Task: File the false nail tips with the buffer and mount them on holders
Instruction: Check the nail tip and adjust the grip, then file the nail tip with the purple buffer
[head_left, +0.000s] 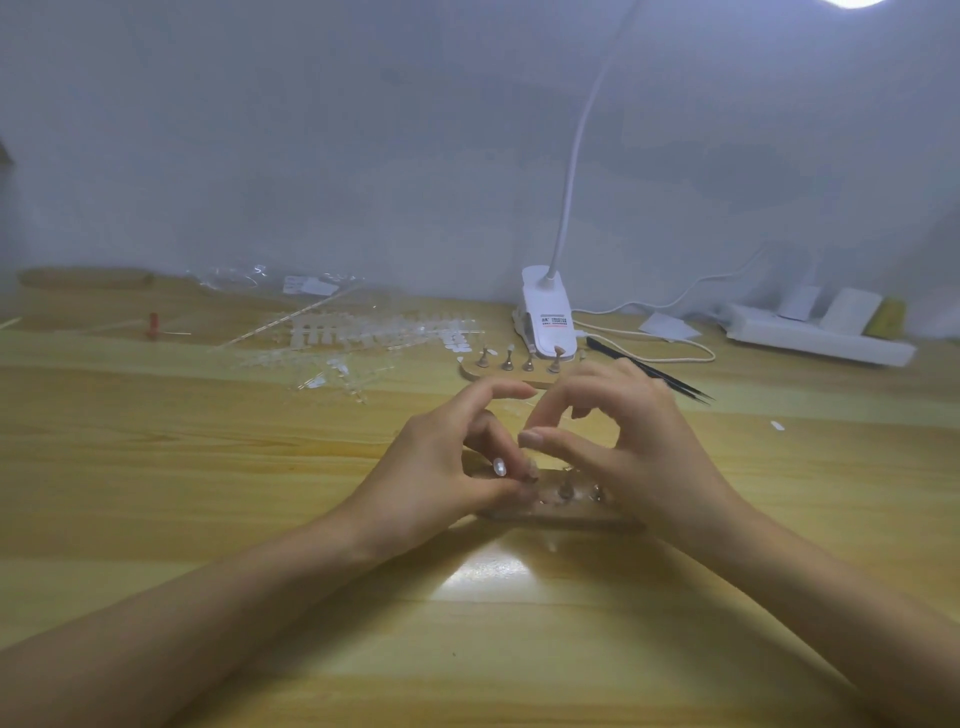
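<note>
Left hand (441, 467) pinches nail tip (498, 466) above near holder base (561, 515); right hand (639, 447) grip indeterminate; far base (470, 372) holds four pegs

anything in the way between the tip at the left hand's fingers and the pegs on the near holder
Nothing loose that shows. The tip sits at the fingertips of the left hand, close beside the nearest peg of the holder. Only those fingertips and the thumb of the right hand crowd the gap.

Two bare forearms, left hand (447, 467) and right hand (639, 441), with longish pale fingernails (530, 439)
</note>
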